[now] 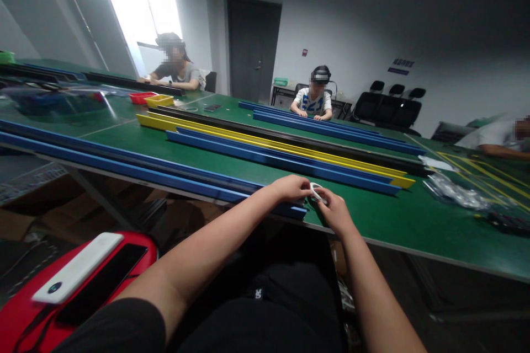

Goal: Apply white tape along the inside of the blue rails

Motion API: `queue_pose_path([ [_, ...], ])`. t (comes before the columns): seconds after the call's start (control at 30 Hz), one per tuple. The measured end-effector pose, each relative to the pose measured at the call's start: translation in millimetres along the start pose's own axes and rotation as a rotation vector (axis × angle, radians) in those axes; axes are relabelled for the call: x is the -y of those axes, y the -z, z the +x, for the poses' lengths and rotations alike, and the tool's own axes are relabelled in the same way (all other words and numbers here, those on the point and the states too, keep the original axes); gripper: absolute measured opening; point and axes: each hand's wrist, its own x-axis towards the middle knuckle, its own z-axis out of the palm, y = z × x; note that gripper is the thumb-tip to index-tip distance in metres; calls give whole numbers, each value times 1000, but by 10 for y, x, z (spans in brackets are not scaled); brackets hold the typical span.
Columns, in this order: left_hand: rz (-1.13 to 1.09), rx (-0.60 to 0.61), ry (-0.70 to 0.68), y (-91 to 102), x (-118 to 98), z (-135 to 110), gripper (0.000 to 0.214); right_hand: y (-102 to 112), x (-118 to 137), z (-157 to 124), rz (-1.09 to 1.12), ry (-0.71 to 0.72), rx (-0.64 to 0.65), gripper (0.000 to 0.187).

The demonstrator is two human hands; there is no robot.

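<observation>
My right hand (336, 210) is closed around a white ring-shaped thing (318, 193) at the table's front edge; its exact kind is too small to tell. Just to its left, my left hand (292, 187) has its fingers pinched together at the ring's near side. What the left fingertips hold is hidden. Under my left wrist, the end of a long blue channel strip (292, 210) lies along the table edge.
Across the green table (414, 226) lie long yellow (265, 144), blue (281, 161) and black strips (356, 154). Clear plastic bags (457, 192) lie to the right. Red (143, 98) and yellow trays (159, 101) stand at left. Several people sit around the table. A red stool (141, 240) holds a phone (105, 281).
</observation>
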Motion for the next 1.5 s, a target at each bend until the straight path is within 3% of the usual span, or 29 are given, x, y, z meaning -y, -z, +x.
queue_pose_path([
  [0.33, 7, -12, -17, 8, 18, 5, 28, 2, 19, 6, 170, -82, 5, 33],
  [0.5, 39, -32, 29, 2, 17, 8, 28, 6, 11, 6, 29, -114, -5, 31],
  [0.7, 54, -44, 42, -5, 21, 10, 29, 26, 19, 28, -117, -35, 39, 30],
  [1.5, 41, -56, 70, -43, 47, 38, 33, 69, 40, 21, -193, -15, 45, 29],
])
